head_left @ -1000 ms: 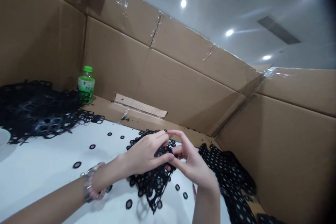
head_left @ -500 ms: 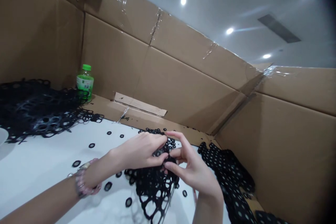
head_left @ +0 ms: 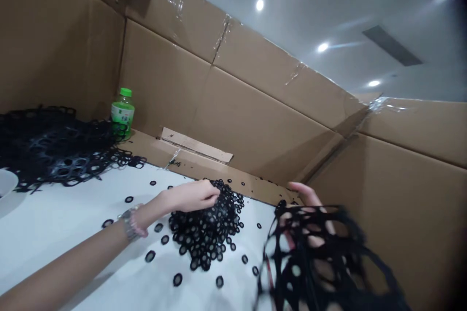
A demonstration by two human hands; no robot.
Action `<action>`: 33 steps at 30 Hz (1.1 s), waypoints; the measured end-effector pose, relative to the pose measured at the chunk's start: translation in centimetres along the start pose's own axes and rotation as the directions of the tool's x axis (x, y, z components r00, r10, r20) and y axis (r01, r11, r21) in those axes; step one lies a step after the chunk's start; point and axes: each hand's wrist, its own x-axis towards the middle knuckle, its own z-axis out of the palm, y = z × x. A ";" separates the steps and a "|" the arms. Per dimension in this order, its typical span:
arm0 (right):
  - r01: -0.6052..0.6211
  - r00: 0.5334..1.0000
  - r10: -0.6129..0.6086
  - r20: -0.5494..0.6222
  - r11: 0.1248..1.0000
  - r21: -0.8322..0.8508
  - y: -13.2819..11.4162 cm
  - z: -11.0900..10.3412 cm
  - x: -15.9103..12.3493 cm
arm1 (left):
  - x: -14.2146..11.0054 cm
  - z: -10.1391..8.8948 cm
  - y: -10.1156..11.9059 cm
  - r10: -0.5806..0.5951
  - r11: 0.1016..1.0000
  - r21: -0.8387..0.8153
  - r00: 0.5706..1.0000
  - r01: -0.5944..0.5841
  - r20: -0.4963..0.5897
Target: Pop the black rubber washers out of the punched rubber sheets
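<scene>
My left hand (head_left: 200,195) is closed at the upper left of a heap of small black rings (head_left: 207,235) with pale centres. What its fingers hold, if anything, is hidden. At the right, my right hand (head_left: 308,197) grips a black sheet full of round holes (head_left: 361,299), which hangs in front of the hand and hides most of the fingers. The sheet is smeared by motion and covers the lower right of the view.
Loose rings (head_left: 177,280) lie scattered over the white table (head_left: 120,272). A pile of holed black sheets (head_left: 32,146) is at the left beside a green bottle (head_left: 123,114) and a white bowl (head_left: 9,182). Cardboard walls (head_left: 262,112) enclose the table.
My hands have parted. The right hand has moved right and toward me with the holed black sheet, uncovering the ring heap. The left hand has drawn slightly left and closed.
</scene>
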 end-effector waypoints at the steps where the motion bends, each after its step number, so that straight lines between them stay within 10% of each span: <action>1: 0.001 0.997 -0.004 0.073 0.999 0.033 0.3 0.8 0.5 | 0.2 1.0 -0.7 -0.058 0.996 0.068 0.998 0.057 0.019; 5: -0.004 0.961 0.017 0.275 0.999 -0.047 1.3 4.0 2.6 | 0.7 3.2 -2.2 -0.158 0.977 0.154 0.985 0.146 0.069; 9: 0.023 0.915 0.049 0.400 0.985 -0.172 1.6 4.7 3.3 | 0.3 0.6 0.0 -0.147 0.985 0.074 0.985 0.154 -0.087; 15: 0.036 0.938 -0.015 0.346 0.998 -0.055 1.4 4.7 2.9 | -0.9 -2.0 5.5 0.155 0.937 -0.322 0.987 -0.135 0.038; 21: 0.080 0.961 -0.063 0.269 0.995 -0.054 1.3 4.2 2.5 | -0.9 -2.6 5.7 0.163 0.903 -0.402 0.987 -0.150 -0.002; 28: 0.093 0.974 -0.092 0.208 0.996 0.006 0.7 5.2 2.4 | -1.5 -2.2 7.1 0.100 0.992 0.116 0.894 -0.055 -0.437; 33: 0.130 0.970 -0.117 0.211 0.990 -0.046 0.0 5.7 1.6 | -1.7 -1.2 8.5 0.098 0.984 -0.131 0.983 -0.119 -0.158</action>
